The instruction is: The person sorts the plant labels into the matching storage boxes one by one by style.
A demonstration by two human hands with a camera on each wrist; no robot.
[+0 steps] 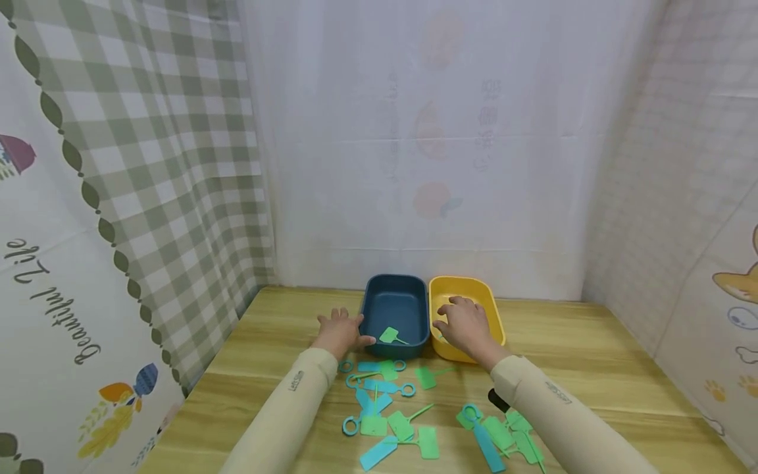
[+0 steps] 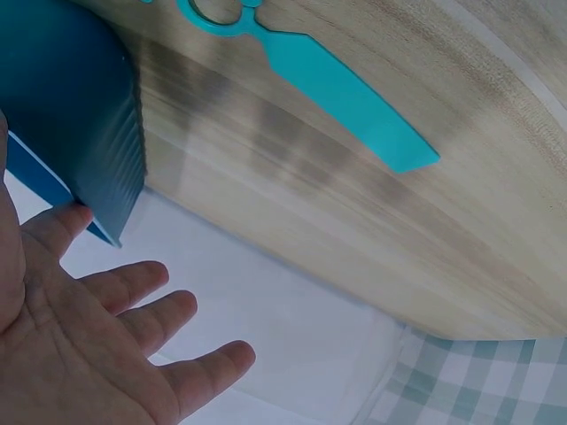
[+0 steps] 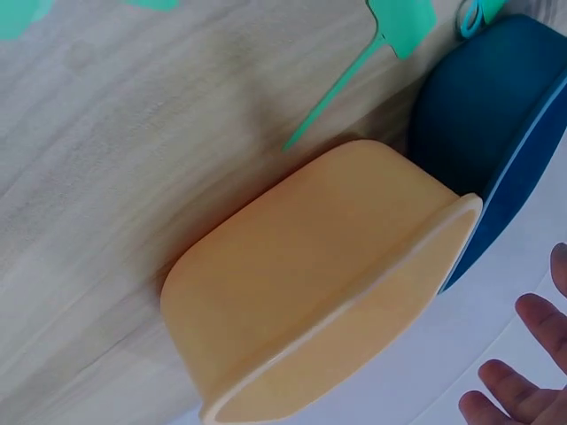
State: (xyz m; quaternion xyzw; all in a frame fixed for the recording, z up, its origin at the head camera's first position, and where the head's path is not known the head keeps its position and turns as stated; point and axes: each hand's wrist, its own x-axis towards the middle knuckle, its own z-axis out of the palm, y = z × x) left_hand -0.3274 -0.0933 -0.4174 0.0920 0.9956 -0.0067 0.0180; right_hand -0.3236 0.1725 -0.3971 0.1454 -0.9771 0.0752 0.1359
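My left hand (image 1: 340,332) has its fingers spread at the left side of the dark blue bin (image 1: 365,309). In the left wrist view, one fingertip (image 2: 75,212) meets or overlaps the bin's rim, and nothing is in the palm. A green tag with a thin stem (image 1: 389,335) lies inside the blue bin. Above the yellow bin (image 1: 496,322) is my right hand (image 1: 468,326), its fingers loosely bent and apart, with no object visible in them. It partly hides that bin's inside, where a small bluish bit (image 1: 442,338) shows.
Several blue tags with rings (image 1: 380,386) and green stemmed tags (image 1: 401,426) lie mixed in front of the bins. Another cluster of green tags (image 1: 497,432), with one blue tag (image 1: 488,447), lies near the right forearm. A black object (image 1: 498,400) is partly under that sleeve. Cloth (image 1: 355,197) hangs behind.
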